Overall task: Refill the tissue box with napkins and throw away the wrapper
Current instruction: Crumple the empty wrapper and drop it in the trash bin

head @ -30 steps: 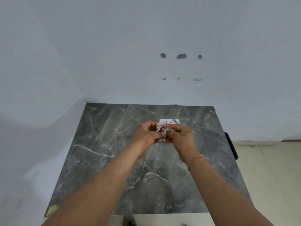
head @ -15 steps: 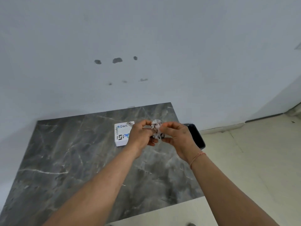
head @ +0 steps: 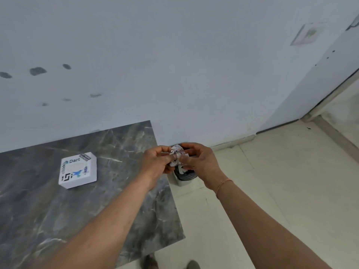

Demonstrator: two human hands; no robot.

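My left hand (head: 157,162) and my right hand (head: 200,162): both pinch crumpled wrapper (head: 177,155) between fingertips, hands nearly touching. Wrapper held in air past right edge of grey marble table (head: 116,191), directly above small bin (head: 183,176) with dark liner on floor (head: 272,181) by wall. Tissue box (head: 78,170), white with printed logos, lies flat on table, left of my hands, well apart. Thin cord bracelet (head: 223,184) on my right wrist.
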